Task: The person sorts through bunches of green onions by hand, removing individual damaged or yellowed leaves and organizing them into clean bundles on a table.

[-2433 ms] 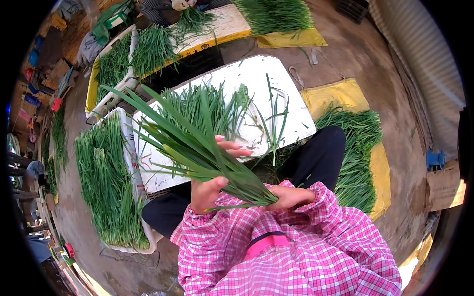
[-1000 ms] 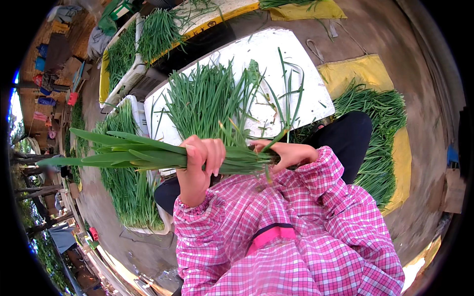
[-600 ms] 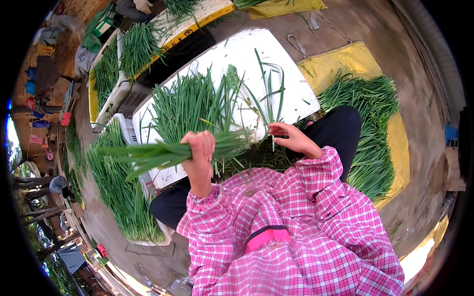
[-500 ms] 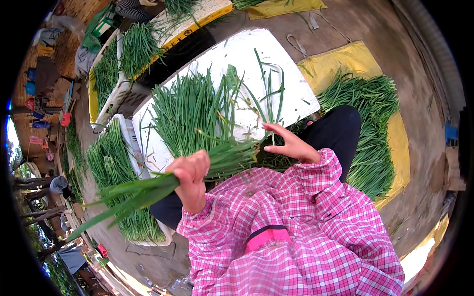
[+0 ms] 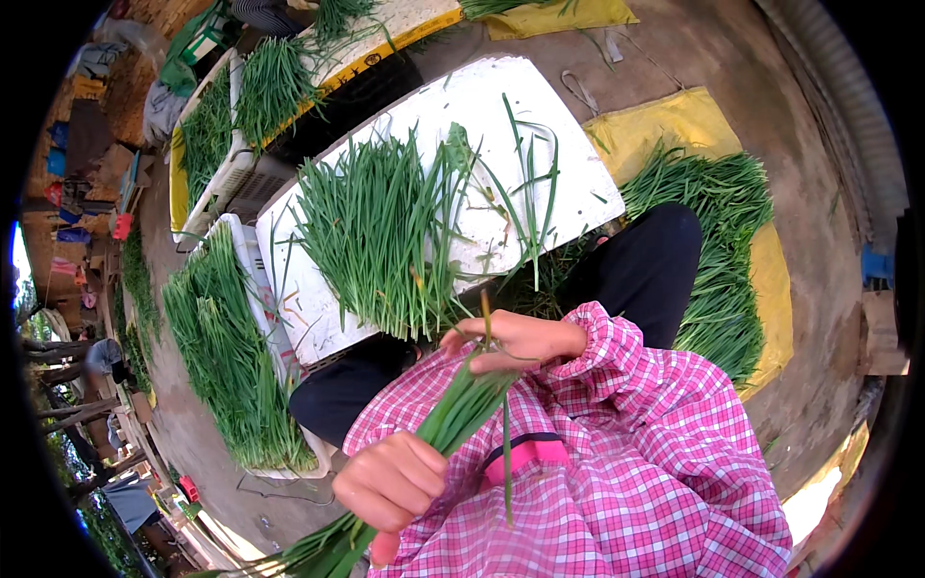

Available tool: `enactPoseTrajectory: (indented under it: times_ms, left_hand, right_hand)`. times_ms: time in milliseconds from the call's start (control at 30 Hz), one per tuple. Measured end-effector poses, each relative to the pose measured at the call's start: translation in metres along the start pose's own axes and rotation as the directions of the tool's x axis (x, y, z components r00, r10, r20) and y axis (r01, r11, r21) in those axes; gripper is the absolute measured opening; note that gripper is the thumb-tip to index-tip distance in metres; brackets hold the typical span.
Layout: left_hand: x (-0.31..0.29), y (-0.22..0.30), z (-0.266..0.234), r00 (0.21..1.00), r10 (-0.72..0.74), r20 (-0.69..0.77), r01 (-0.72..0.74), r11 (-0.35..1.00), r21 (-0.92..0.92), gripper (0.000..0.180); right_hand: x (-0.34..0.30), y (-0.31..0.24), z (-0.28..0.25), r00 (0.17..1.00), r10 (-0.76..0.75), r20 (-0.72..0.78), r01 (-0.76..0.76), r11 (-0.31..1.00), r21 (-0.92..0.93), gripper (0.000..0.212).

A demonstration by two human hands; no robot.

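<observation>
My left hand (image 5: 393, 480) is wrapped round a bundle of garlic chives (image 5: 462, 409), held slantwise over my lap with the leafy tips toward the lower left. My right hand (image 5: 520, 341) closes at the bundle's stem end, its fingers pressed on some blades. A yellowish blade stands up between these fingers, and a thin green one hangs below them. Beyond my hands, a heap of garlic chives (image 5: 371, 226) lies on a white board (image 5: 578, 178). Several loose blades (image 5: 532, 193) and a wilted leaf lie to its right.
More chives (image 5: 226, 356) fill a white crate at left. Another chive pile (image 5: 723, 241) lies on a yellow sheet (image 5: 665, 120) at right. A yellow-edged board (image 5: 405, 34) and a crate (image 5: 252, 183) stand at the far left. My knees flank the board's near edge.
My left hand has brought the bundle down and nearer, over my lap. My right hand has moved from open beside the board to the bundle's stem end and closed there.
</observation>
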State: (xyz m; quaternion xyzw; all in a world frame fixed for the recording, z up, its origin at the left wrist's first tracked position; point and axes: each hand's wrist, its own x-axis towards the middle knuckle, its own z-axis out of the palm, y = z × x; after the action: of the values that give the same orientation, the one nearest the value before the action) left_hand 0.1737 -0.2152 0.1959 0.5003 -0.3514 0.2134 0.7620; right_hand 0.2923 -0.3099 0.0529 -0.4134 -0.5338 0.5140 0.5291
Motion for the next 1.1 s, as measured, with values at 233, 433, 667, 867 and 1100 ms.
enactPoseTrajectory:
  times_ms: [233,433,667,867,1100]
  left_hand:
    - [-0.010,0.037,0.003,0.996,-0.007,0.090,0.007,1.000,-0.004,0.046]
    - [-0.003,0.084,0.005,0.997,0.032,0.076,-0.038,0.996,0.076,0.044]
    - [-0.016,0.100,0.015,0.976,0.190,-0.103,-0.152,0.942,0.300,0.047]
    - [-0.016,0.072,0.002,0.992,0.122,-0.024,-0.107,0.938,0.329,0.047]
    - [-0.024,0.072,-0.004,0.984,0.076,-0.159,0.001,0.900,0.436,0.049]
  right_hand:
    - [-0.013,0.039,0.011,0.973,0.095,-0.209,-0.169,0.912,-0.373,0.024]
    - [-0.038,0.084,-0.017,0.790,0.176,-0.587,-0.427,0.845,-0.322,0.008]
    - [-0.013,-0.031,0.047,0.836,0.453,-0.309,-0.133,0.714,0.687,0.024]
    - [0.009,-0.050,0.091,0.860,0.504,0.084,-0.320,0.403,0.857,0.030]
    - [0.013,-0.048,0.090,0.800,0.600,-0.010,-0.352,0.483,0.802,0.029]
